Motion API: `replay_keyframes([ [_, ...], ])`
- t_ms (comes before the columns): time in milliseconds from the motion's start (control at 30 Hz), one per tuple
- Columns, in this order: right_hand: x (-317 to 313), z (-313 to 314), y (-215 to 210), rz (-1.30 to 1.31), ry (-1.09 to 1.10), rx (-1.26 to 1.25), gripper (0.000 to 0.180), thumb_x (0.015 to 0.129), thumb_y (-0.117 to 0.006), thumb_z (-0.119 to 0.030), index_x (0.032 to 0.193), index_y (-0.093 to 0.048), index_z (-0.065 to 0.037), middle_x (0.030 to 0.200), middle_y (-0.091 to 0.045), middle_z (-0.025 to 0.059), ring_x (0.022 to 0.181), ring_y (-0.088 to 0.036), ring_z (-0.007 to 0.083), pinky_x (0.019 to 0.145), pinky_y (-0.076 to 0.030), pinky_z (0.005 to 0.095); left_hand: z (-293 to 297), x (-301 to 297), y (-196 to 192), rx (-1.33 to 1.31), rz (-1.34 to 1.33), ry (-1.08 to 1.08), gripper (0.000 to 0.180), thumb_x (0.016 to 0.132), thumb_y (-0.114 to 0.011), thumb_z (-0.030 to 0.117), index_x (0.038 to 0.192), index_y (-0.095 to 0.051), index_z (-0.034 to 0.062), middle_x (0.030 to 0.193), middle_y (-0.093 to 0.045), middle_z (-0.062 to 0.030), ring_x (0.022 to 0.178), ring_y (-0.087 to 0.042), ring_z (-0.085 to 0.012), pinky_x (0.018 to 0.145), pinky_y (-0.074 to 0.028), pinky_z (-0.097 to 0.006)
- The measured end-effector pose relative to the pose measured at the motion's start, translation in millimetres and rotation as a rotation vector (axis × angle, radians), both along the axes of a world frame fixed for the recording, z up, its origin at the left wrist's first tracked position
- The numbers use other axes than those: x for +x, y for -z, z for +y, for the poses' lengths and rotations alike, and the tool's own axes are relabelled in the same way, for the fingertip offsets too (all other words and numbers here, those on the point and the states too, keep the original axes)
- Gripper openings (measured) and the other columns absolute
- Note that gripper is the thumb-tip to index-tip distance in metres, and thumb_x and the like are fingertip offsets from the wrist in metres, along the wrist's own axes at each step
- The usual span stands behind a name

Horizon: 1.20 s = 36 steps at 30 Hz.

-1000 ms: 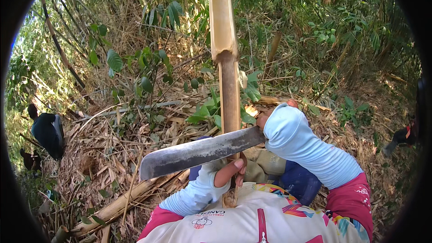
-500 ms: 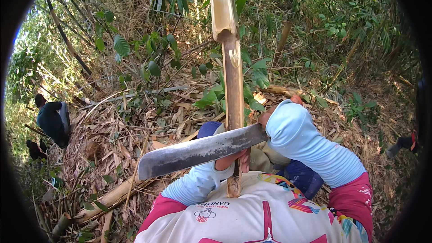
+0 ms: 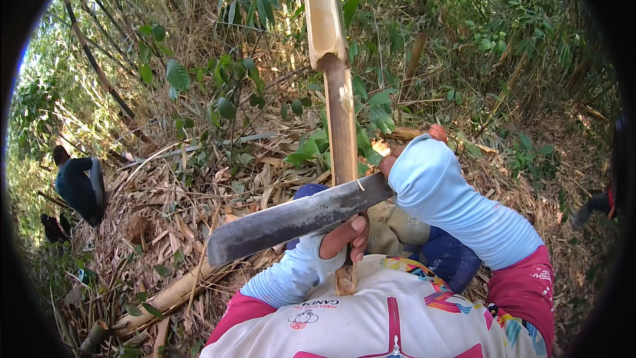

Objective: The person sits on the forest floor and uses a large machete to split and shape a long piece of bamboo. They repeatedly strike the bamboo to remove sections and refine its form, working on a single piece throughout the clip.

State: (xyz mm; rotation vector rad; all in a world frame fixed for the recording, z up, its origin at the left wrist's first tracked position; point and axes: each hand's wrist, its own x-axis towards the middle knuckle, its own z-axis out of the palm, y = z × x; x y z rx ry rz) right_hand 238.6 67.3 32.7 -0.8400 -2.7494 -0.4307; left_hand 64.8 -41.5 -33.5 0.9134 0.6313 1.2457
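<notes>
A long split bamboo strip [image 3: 342,129] runs from the top of the view down to my chest, its hollow pale inner side showing in the upper part. Around its lower end my left hand [image 3: 344,237] is closed, thumb up, just below the blade. My right hand [image 3: 389,161], partly covered by a light blue sleeve, grips a machete whose handle is hidden. The broad dark machete blade [image 3: 291,222] lies crosswise over the bamboo and points left. On its upper edge, near the bamboo, sits a thin pale shaving [image 3: 361,185].
A cut bamboo pole [image 3: 165,298] lies on the leaf litter at the lower left. Leafy saplings [image 3: 232,86] and dense bamboo growth stand ahead. A person in dark clothes [image 3: 79,182] is bent over at far left; part of another person [image 3: 599,207] shows at the right rim.
The machete blade has shifted slightly along the bamboo, and a thin shaving now shows on its edge. More of my left hand's thumb and fingers is visible below the blade.
</notes>
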Motion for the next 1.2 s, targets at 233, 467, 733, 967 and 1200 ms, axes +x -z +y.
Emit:
replay_keyframes([
  [233, -7, 27, -24, -0.046, 0.197, -0.057, 0.018, 0.088, -0.051, -0.024, 0.103, -0.057, -0.014, 0.084, -0.063, 0.0046, 0.083, -0.064, 0.0236, 0.082, -0.045, 0.0417, -9, 0, -14, -0.041, -0.063, 0.019, 0.019, 0.094, -0.055, 0.009, 0.108, -0.044, 0.0024, 0.069, -0.048, -0.0045, 0.054, -0.050, -0.0139, 0.049, -0.043, -0.027],
  [467, -12, 56, -72, 0.080, 0.357, -0.104, 0.020, 0.084, -0.058, -0.018, 0.103, -0.057, -0.011, 0.088, -0.065, 0.0070, 0.087, -0.065, 0.0257, 0.077, -0.051, 0.0348, -3, 1, -7, -0.041, -0.055, 0.089, 0.023, 0.093, -0.055, 0.009, 0.111, -0.043, 0.0025, 0.069, -0.048, -0.0045, 0.053, -0.049, -0.0139, 0.049, -0.044, -0.027],
  [733, -28, 43, -52, -0.312, 0.412, -0.254, 0.013, 0.081, -0.058, -0.019, 0.093, -0.061, -0.015, 0.084, -0.066, 0.0056, 0.084, -0.063, 0.0232, 0.079, -0.047, 0.0380, 2, -2, -2, 0.055, -0.049, 0.019, 0.029, 0.088, -0.062, 0.012, 0.109, -0.044, 0.0006, 0.072, -0.050, -0.0066, 0.049, -0.052, -0.0143, 0.045, -0.045, -0.026],
  [967, -3, -3, 5, 0.093, -0.091, 0.006, 0.015, 0.075, -0.058, -0.024, 0.085, -0.059, -0.013, 0.067, -0.058, 0.0047, 0.066, -0.063, 0.0261, 0.060, -0.045, 0.0459, 5, -5, 16, -0.008, 0.010, -0.021, 0.029, 0.087, -0.067, 0.021, 0.102, -0.051, 0.0025, 0.064, -0.053, -0.0061, 0.044, -0.054, -0.0156, 0.041, -0.043, -0.026],
  [1200, 0, -7, 10, 0.051, -0.105, 0.043, 0.015, 0.071, -0.059, -0.025, 0.079, -0.059, -0.013, 0.061, -0.056, 0.0058, 0.061, -0.062, 0.0257, 0.053, -0.043, 0.0457, 3, -8, 28, 0.024, -0.002, 0.030, 0.011, 0.091, -0.061, 0.012, 0.088, -0.050, 0.0103, 0.064, -0.052, -0.0061, 0.048, -0.055, -0.0168, 0.043, -0.044, -0.027],
])
